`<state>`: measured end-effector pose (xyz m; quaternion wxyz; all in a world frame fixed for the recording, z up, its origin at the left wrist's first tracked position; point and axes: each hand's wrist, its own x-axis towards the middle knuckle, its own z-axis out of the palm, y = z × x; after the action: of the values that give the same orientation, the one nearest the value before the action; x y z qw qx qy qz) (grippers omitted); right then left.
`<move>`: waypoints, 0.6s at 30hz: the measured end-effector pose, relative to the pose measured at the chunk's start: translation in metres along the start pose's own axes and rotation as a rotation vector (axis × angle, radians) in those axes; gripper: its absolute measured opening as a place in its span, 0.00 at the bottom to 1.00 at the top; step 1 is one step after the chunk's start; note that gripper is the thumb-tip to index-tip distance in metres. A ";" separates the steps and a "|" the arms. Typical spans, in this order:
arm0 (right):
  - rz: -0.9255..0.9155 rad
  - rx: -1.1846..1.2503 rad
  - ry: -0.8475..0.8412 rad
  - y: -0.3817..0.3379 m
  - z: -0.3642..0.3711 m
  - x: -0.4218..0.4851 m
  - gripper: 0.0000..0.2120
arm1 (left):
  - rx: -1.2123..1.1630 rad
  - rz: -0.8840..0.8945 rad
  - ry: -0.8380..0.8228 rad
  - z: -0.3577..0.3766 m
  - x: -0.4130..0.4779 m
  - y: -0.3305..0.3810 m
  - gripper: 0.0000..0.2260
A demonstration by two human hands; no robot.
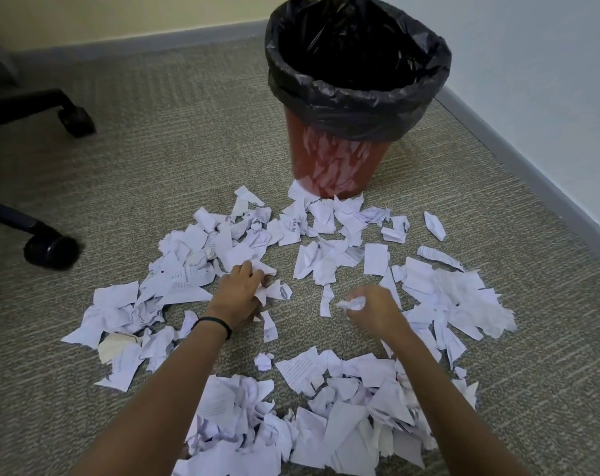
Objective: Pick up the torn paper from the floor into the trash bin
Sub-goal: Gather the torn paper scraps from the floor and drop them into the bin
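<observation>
Many torn white paper scraps [326, 427] lie scattered over the carpet, in a wide ring around my hands. A red trash bin [336, 166] lined with a black bag [357, 97] stands upright just beyond the scraps. My left hand [238, 292] is down on the floor, its fingers curled round a few paper scraps [269, 292]. My right hand [370, 309] is closed in a fist around a crumpled wad of paper [352, 302], a little above the carpet.
Two black chair legs with castors [51, 250] [77, 120] stand at the left. A grey baseboard [518, 156] and white wall run along the right, behind the bin. Grey-brown carpet [175, 159] spreads between chair and bin.
</observation>
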<state>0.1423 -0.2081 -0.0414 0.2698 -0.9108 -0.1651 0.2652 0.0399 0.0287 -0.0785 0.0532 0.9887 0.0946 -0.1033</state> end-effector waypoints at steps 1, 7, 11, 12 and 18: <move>0.008 0.104 0.012 -0.008 -0.007 0.001 0.08 | 0.021 0.013 -0.013 0.001 -0.001 -0.002 0.16; 0.012 0.857 -0.043 -0.081 -0.079 0.003 0.05 | 0.083 0.007 -0.089 0.001 -0.004 0.009 0.28; -0.142 1.229 0.023 -0.126 -0.133 0.022 0.03 | 0.068 0.107 -0.111 -0.007 0.002 0.024 0.34; -0.153 1.331 0.059 -0.137 -0.145 0.025 0.03 | 0.080 0.120 -0.120 -0.010 0.003 0.027 0.32; -0.158 1.689 0.190 -0.186 -0.185 0.050 0.03 | 0.044 0.092 -0.146 -0.011 0.011 0.030 0.14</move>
<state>0.2586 -0.1119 0.1785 0.8889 -0.4083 0.0483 0.2022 0.0586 0.0028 -0.0675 0.0430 0.9828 0.0429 -0.1745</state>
